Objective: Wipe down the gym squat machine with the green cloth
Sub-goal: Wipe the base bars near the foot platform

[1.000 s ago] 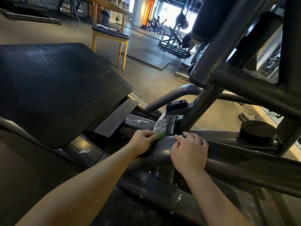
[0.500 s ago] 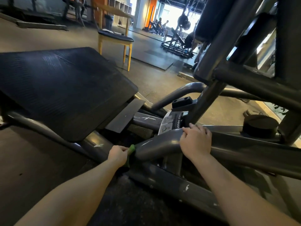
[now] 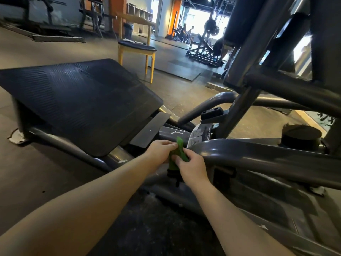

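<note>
Gym floor is stretching away toward 12 o'clock, where one yellow-legged chair (image 3: pixel 136 48) is standing beyond the squat machine (image 3: pixel 276 89). We are counting one ribbed black footplate (image 3: pixel 79 104) at 10 o'clock, one round black stopper (image 3: pixel 300 136) at 3 o'clock and one green cloth (image 3: pixel 177 154). We are holding the cloth just left of the curved grey rail (image 3: pixel 239 152), its long axis running 12 to 6 o'clock, upper tip pointing up. Both hands are pinching it: left hand (image 3: pixel 160 152) higher, right hand (image 3: pixel 191 168) lower. Half a second ago our right hand was resting on the rail while the left alone was gripping the cloth lower down.
</note>
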Tool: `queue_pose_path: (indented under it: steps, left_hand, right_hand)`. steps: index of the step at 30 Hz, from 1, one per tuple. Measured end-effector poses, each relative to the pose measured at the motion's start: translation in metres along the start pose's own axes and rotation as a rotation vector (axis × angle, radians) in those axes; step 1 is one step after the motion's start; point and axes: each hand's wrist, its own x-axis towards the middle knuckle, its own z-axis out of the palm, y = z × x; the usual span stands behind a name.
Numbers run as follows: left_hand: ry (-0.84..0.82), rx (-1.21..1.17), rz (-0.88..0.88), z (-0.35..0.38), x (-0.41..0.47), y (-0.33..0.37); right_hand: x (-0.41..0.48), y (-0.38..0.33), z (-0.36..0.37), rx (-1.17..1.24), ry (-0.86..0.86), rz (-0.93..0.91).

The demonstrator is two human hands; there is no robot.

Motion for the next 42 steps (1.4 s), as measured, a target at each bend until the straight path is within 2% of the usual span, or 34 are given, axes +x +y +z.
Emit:
queue_pose_path:
  steps: [2, 6, 8, 10, 11, 13, 15, 20, 23, 29, 36, 42]
  left_hand:
    - [-0.062, -0.127, -0.040, -0.006, -0.002, -0.001]
    - [0.026, -0.024, -0.025, -0.030, 0.012, -0.005]
    - [0.101, 0.154, 0.001, -0.049, 0.026, -0.018]
    - [0.135, 0.403, 0.006, -0.063, 0.042, -0.038]
    - [0.135, 0.507, 0.005, -0.066, 0.047, -0.048]
    - [0.107, 0.613, -0.013, -0.065, 0.056, -0.070]
    - [0.035, 0.631, -0.068, -0.061, 0.063, -0.087]
    - [-0.088, 0.627, -0.127, -0.060, 0.078, -0.096]
    - [-0.157, 0.642, -0.156, -0.069, 0.090, -0.094]
    - [-0.226, 0.672, -0.062, -0.080, 0.102, -0.108]
    - [-0.179, 0.715, 0.027, -0.080, 0.105, -0.125]
    - [-0.186, 0.734, 0.056, -0.085, 0.110, -0.126]
  right_hand:
    - [0.003, 0.006, 0.006, -0.035, 0.061, 0.003]
    - [0.028, -0.006, 0.002, -0.240, 0.199, -0.061]
    - [0.052, -0.019, -0.003, -0.480, 0.278, -0.222]
    - [0.076, -0.029, -0.007, -0.876, 0.299, -0.403]
    - [0.085, -0.031, -0.008, -1.084, 0.227, -0.423]
    - [0.098, -0.031, -0.007, -1.433, -0.046, -0.269]
    - [0.104, -0.025, -0.004, -1.602, -0.282, -0.165]
    - [0.117, -0.039, -0.008, -1.633, -0.508, -0.119]
    - [0.127, -0.046, -0.008, -1.588, -0.568, -0.041]
    - [0.149, -0.019, 0.005, -1.545, -0.505, -0.042]
    - [0.162, 0.009, 0.059, -1.465, -0.638, -0.110]
    - [0.149, -0.040, -0.004, -1.577, -0.604, -0.020]
